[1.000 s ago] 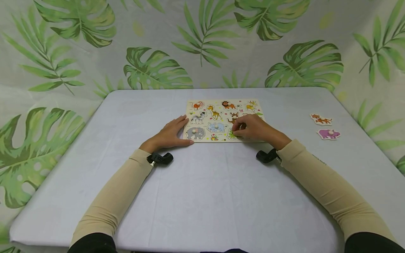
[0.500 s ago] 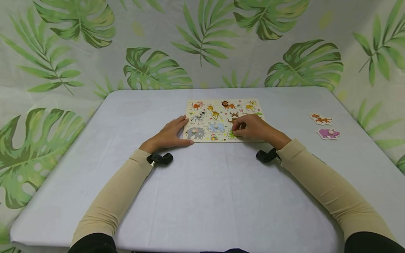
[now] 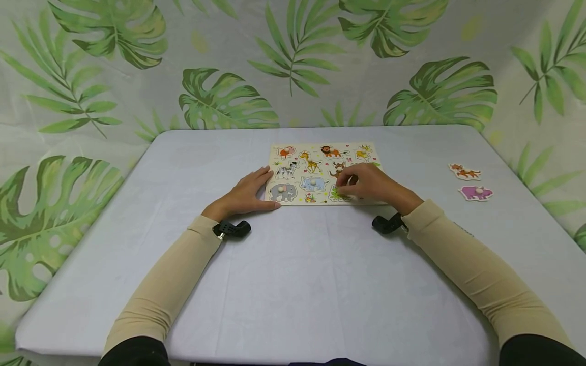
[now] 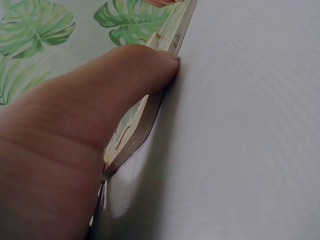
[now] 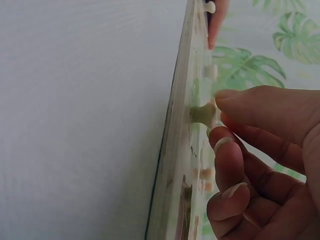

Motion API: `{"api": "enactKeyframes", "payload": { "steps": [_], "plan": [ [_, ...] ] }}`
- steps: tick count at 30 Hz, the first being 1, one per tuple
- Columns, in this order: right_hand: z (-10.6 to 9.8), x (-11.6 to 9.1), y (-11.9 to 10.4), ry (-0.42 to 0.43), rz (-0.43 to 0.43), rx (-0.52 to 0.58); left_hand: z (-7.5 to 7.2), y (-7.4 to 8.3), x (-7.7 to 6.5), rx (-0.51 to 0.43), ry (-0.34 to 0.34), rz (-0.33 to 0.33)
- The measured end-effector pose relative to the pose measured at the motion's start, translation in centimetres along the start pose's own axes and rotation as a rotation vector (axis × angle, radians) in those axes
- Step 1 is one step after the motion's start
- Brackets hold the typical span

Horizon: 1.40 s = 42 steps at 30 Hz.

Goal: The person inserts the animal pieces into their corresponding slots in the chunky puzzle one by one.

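A wooden knob puzzle board (image 3: 299, 148) with animal pictures lies flat at the table's middle. My left hand (image 3: 247, 192) rests at its left front corner, fingers fairly straight along the left side. The left thumb (image 4: 145, 67) touches the front edge. Over the front right part of the board, my right hand (image 3: 368, 183) pinches the small knob (image 5: 201, 115) of a green puzzle piece (image 3: 338, 194) between thumb and fingertips. That piece sits at the board's surface, mostly covered by the hand. An elephant piece (image 3: 283, 192) and a blue rhino-like piece (image 3: 313, 184) lie in the board.
To the right on the white-covered table (image 3: 293, 284) lie a loose orange tiger-like piece (image 3: 464, 173) and a purple hippo piece (image 3: 476, 193). A leaf-patterned cloth (image 3: 302, 66) hangs behind the table.
My right hand and wrist have shifted very slightly up and to the right, still at the green piece. The left hand, board and loose pieces stay in place.
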State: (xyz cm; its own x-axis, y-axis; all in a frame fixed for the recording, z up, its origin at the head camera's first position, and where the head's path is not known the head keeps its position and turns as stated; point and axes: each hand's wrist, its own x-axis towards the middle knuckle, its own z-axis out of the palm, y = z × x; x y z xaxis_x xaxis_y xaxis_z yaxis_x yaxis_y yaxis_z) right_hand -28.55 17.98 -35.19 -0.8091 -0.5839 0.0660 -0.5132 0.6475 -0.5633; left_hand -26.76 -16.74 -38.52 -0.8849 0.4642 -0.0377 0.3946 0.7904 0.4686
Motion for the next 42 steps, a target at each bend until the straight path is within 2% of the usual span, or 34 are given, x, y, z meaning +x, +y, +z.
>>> {"api": "enactKeyframes", "payload": {
  "steps": [4, 12, 32, 42],
  "plan": [
    [-0.3, -0.1, 0.2, 0.008, -0.003, 0.006, 0.0, -0.1, 0.1, 0.004, 0.0, -0.002],
    [-0.9, -0.1, 0.6, 0.078, -0.031, -0.018, 0.0, 0.0, 0.0, 0.007, -0.005, -0.003],
    [-3.4, -0.9, 1.3, 0.124, 0.042, -0.02, 0.0, 0.1, -0.1, 0.003, -0.006, -0.003],
    [-5.1, -1.7, 2.1, 0.163, 0.086, -0.057, -0.1, 0.1, -0.1, 0.005, 0.0, 0.01]
  ]
}}
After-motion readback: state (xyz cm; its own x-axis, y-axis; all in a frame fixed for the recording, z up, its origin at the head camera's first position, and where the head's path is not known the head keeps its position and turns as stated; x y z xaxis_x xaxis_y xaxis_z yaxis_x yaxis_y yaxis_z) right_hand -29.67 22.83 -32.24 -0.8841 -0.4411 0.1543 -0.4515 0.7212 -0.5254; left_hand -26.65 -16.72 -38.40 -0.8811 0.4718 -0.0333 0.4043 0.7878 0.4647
